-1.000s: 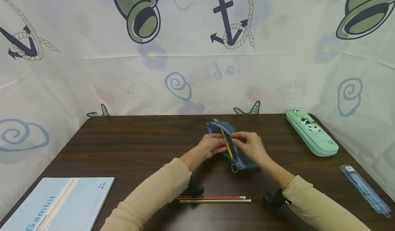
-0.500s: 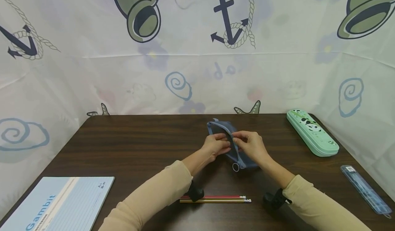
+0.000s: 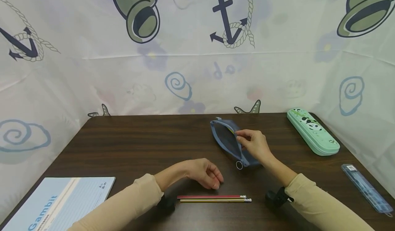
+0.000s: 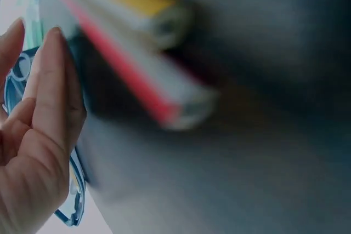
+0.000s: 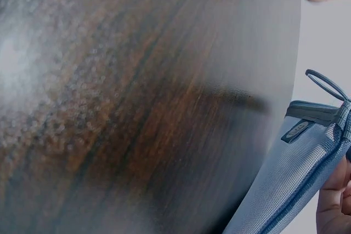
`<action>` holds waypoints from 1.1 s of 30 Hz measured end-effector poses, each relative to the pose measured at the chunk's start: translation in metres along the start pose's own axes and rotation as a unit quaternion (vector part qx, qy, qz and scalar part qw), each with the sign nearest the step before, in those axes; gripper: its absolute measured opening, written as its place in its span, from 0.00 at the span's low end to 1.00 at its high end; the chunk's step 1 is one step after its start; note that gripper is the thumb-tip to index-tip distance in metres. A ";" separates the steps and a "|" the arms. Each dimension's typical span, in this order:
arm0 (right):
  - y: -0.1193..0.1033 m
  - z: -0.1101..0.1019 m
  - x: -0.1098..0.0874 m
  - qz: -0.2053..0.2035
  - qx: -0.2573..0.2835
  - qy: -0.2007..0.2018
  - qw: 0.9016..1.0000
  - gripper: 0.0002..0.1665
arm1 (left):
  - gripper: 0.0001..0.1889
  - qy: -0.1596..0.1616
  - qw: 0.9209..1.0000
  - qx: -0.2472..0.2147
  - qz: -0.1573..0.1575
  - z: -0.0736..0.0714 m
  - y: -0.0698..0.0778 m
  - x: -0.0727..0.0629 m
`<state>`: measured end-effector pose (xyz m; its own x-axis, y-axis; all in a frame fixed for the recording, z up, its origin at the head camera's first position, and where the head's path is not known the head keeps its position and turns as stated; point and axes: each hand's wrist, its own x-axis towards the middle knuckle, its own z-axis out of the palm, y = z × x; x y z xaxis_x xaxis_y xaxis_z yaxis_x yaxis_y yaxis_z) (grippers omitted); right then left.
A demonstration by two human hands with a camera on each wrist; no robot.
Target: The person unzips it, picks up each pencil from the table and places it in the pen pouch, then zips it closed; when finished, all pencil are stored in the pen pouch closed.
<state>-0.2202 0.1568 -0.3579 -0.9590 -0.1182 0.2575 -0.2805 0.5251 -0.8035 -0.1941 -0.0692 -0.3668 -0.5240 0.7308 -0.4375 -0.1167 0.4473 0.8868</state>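
A blue mesh zipper pouch (image 3: 226, 140) lies with its mouth spread, and my right hand (image 3: 254, 144) pinches its right edge. A bit of yellow pencil (image 3: 230, 130) shows inside the mouth. In the right wrist view the pouch (image 5: 301, 173) has a loop at its end, with my right hand (image 5: 333, 201) at its side. My left hand (image 3: 204, 173) holds nothing, fingers loosely bent, above two pencils lying side by side. One is a red pencil (image 3: 210, 197), the other a yellowish pencil (image 3: 216, 200). The left wrist view has the red pencil (image 4: 131, 69) close up.
A light blue notebook (image 3: 68, 203) lies at the front left. On the right are a mint green pencil case (image 3: 313, 132) with a panda print and a clear blue slim case (image 3: 365, 188). A printed white cloth (image 3: 197, 83) stands behind the dark wooden table (image 3: 129, 145).
The yellow pencil has gone into the pouch. My left hand has let it go and moved back toward the two pencils. My right hand still holds the pouch's edge.
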 end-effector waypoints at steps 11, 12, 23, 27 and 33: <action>-0.001 0.000 -0.001 -0.005 -0.006 -0.002 1.000 0.12 | 0.12 -0.002 0.994 0.101 0.049 0.011 -0.008 -0.015; 0.000 0.000 -0.001 -0.005 -0.006 -0.002 1.000 0.12 | 0.12 -0.001 0.993 0.109 0.050 0.011 -0.008 -0.016; 0.000 0.000 -0.001 -0.007 -0.007 -0.003 1.000 0.12 | 0.09 0.013 0.979 0.196 0.063 0.013 -0.007 -0.015; 0.000 -0.001 -0.001 -0.007 -0.011 0.000 1.000 0.12 | 0.08 0.017 0.971 0.232 0.060 0.014 -0.003 -0.014; 0.000 0.000 -0.002 -0.006 -0.011 -0.002 1.000 0.12 | 0.07 0.009 0.976 0.211 0.046 0.014 -0.002 -0.014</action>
<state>-0.2184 0.1572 -0.3584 -0.9558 -0.1271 0.2653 -0.2909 0.5426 -0.7880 -0.1749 -0.0733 -0.3643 -0.5313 0.7699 -0.3536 0.2878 0.5566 0.7794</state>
